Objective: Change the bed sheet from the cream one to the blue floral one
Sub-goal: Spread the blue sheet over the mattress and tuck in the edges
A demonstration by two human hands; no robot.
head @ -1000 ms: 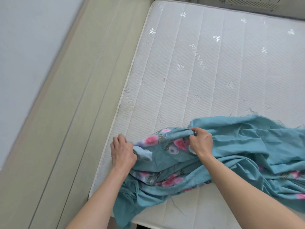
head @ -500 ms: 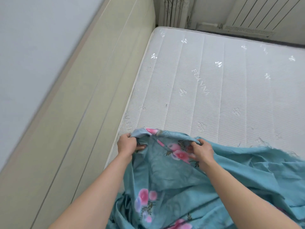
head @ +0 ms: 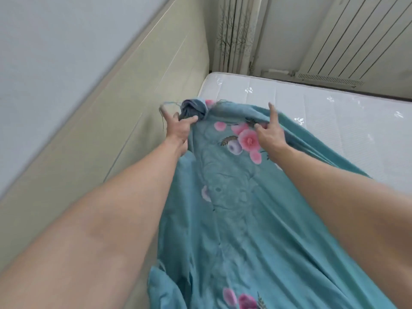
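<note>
Blue floral sheet (head: 234, 208), soft, bunched edge pinched by left hand (head: 178, 128), right hand (head: 269, 134), over quilted mattress (head: 334, 112)

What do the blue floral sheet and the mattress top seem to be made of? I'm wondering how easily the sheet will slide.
The blue floral sheet looks like thin woven cloth, perhaps cotton, matte: it drapes in soft folds, and loose threads fray at its edge. The mattress top looks like white quilted knit fabric with stitched channels and slightly shiny embroidered motifs. Neither looks slippery, but that is a guess.
</note>
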